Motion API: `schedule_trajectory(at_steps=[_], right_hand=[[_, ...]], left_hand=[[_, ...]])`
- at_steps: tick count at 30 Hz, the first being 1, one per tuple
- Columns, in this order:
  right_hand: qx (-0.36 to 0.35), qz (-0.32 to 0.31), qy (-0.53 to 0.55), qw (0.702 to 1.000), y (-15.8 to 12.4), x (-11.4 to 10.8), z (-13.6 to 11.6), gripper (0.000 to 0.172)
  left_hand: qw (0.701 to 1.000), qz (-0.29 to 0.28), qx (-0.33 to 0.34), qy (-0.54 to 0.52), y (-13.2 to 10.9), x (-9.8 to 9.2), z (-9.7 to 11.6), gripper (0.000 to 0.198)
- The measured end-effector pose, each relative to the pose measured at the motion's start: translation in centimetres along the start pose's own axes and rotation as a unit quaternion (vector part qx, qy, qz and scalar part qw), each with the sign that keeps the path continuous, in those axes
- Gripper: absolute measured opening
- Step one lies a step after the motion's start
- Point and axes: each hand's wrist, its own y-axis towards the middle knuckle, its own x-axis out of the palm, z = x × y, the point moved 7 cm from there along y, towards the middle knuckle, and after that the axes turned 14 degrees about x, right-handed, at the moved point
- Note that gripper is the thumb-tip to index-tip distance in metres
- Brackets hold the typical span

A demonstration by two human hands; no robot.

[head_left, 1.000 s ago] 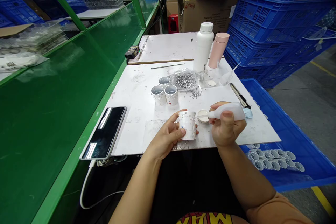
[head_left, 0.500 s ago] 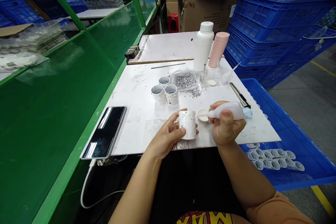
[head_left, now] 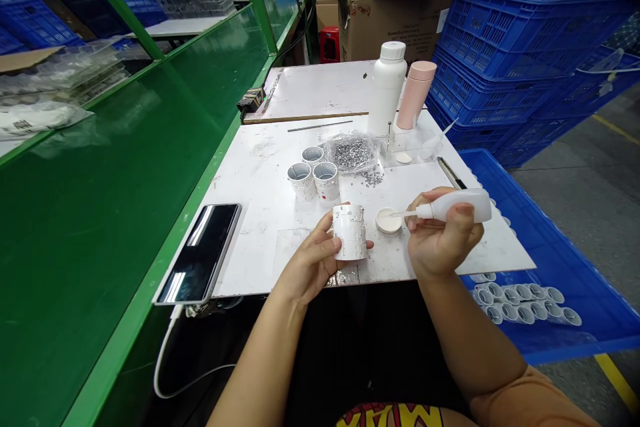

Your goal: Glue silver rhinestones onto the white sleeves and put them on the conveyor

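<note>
Near the bottom centre of the frame, the left hand [head_left: 313, 260] clasps a white cylinder [head_left: 349, 232], standing almost upright, its wall patched with silvery flecks. The hands are apart. The right hand [head_left: 440, 240] pinches a white squeeze bottle [head_left: 457, 207], held nearly level, its thin nozzle pointing left over a shallow round dish [head_left: 389, 221] of white paste between the hands.

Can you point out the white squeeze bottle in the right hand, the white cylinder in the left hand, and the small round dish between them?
White squeeze bottle [head_left: 463, 207]: head view, on its body.
White cylinder [head_left: 349, 232]: head view, on its outer wall.
Small round dish [head_left: 389, 220]: head view, on its pale centre.
</note>
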Motion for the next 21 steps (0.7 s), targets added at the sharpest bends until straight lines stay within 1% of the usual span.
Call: schedule_trajectory(at_steps=[6, 12, 16, 21], right_hand=[[0.007, -0.003, 0.013, 1.0, 0.3, -0.1, 0.0, 0.032], [-0.006, -0.015, -0.008, 1.0, -0.4, 0.2, 0.2, 0.031], [-0.029, -0.034, -0.047, 0.998, -1.0, 0.5, 0.6, 0.031], [-0.048, -0.062, -0.081, 0.994, -1.5, 0.8, 1.0, 0.031]], left_hand=[[1.0, 0.018, -0.016, -0.014, -0.1, -0.1, -0.1, 0.065], [0.999, -0.003, -0.015, 0.05, -0.3, -0.3, -0.5, 0.058], [0.997, -0.016, -0.031, 0.062, -0.4, -0.1, -0.7, 0.067], [0.997, -0.017, -0.033, 0.065, -0.3, 0.4, -0.5, 0.075]])
